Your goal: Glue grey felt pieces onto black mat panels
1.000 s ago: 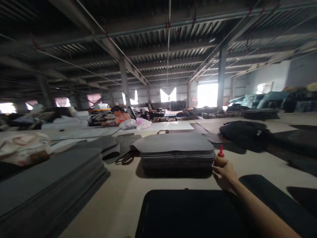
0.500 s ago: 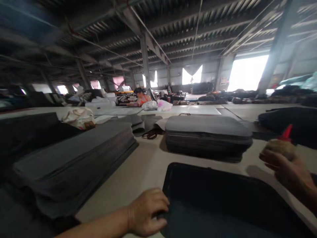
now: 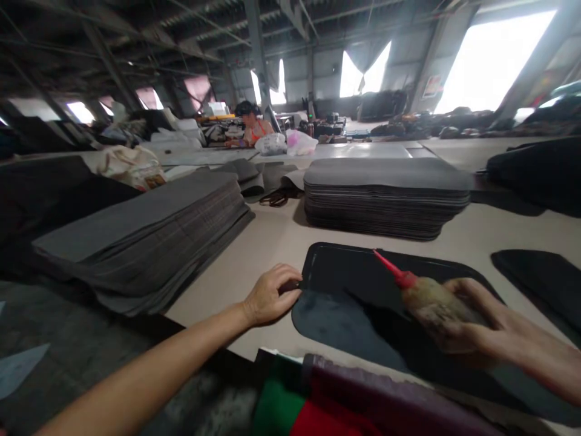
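A black panel (image 3: 336, 269) with rounded corners and a raised edging lies flat on the table in front of me. At its left edge, my left hand (image 3: 273, 293) is closed, thumb and curled fingers pinching the rim. My right hand (image 3: 488, 318) is wrapped around a stained squeeze bottle (image 3: 431, 303) with a long red nozzle. The bottle is tilted above the panel, its tip pointing up and left, apart from the surface. A dark shadow of it falls across the panel.
Behind the panel stands a stack of grey sheets (image 3: 385, 203); a longer stack (image 3: 149, 236) is at left. Another black piece (image 3: 540, 281) lies at right. Red and green fabric (image 3: 313, 406) hangs at the table's near edge. Further off, a person (image 3: 254, 127) sits among bags.
My right hand has brought the squeeze bottle left, over the panel. My left hand stays at the panel's left edge. The view has tilted down, showing the near edge of the table.
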`<control>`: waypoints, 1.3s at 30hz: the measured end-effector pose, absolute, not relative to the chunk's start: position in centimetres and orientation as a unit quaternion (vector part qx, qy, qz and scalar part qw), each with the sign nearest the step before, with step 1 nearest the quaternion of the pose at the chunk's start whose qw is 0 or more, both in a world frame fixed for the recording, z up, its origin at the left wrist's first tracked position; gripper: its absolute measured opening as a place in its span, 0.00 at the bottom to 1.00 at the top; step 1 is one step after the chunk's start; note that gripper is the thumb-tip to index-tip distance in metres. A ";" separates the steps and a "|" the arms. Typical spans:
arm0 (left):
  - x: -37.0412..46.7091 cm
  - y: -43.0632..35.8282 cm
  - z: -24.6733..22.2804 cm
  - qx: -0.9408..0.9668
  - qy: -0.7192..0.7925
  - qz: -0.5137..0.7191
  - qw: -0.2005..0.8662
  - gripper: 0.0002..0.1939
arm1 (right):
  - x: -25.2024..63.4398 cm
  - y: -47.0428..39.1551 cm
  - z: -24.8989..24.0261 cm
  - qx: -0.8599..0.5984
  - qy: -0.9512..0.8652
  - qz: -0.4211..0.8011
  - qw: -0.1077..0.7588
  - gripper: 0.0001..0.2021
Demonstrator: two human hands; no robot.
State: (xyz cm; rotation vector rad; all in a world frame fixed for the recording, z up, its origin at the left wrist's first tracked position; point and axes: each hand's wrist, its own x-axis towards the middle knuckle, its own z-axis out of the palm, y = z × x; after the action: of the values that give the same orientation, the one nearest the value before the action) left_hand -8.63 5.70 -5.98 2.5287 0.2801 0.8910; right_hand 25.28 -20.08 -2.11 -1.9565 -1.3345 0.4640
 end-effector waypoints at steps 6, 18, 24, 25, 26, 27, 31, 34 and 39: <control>-11.6 3.3 -5.6 0.955 0.034 0.226 0.191 0.15 | 21.4 -19.2 0.2 -0.736 -0.524 0.243 0.352 0.25; -13.1 2.7 -7.0 0.965 0.015 0.236 0.113 0.12 | 14.5 -16.0 0.2 -0.705 -0.591 0.196 0.339 0.18; -13.1 2.4 -6.7 0.965 0.009 0.241 0.105 0.12 | 13.9 -14.5 -0.9 -0.649 -0.670 0.146 0.329 0.12; -13.0 2.4 -6.8 0.964 0.009 0.246 0.105 0.12 | 13.8 -14.3 -0.9 -0.640 -0.680 0.142 0.329 0.11; -13.0 2.4 -6.8 0.963 0.010 0.249 0.107 0.12 | 13.7 -14.2 -1.0 -0.632 -0.688 0.138 0.328 0.11; -13.0 2.4 -6.8 0.962 0.011 0.252 0.108 0.12 | 13.7 -14.0 -1.0 -0.626 -0.695 0.135 0.327 0.11; -13.1 2.4 -6.9 0.961 0.010 0.254 0.111 0.12 | 13.4 -13.5 -0.9 -0.606 -0.718 0.120 0.320 0.11; -13.0 2.3 -6.8 0.961 0.007 0.254 0.110 0.12 | 13.2 -13.1 -0.2 -0.596 -0.736 0.110 0.301 0.09; -12.9 2.3 -6.6 0.963 0.014 0.248 0.106 0.11 | 12.9 -12.3 1.4 -0.583 -0.765 0.099 0.256 0.05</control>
State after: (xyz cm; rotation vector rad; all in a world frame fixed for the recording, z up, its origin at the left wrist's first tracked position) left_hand -12.88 2.26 -6.63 2.8360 0.0405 0.7317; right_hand 12.85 -12.32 1.43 -1.5828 -2.0758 0.2701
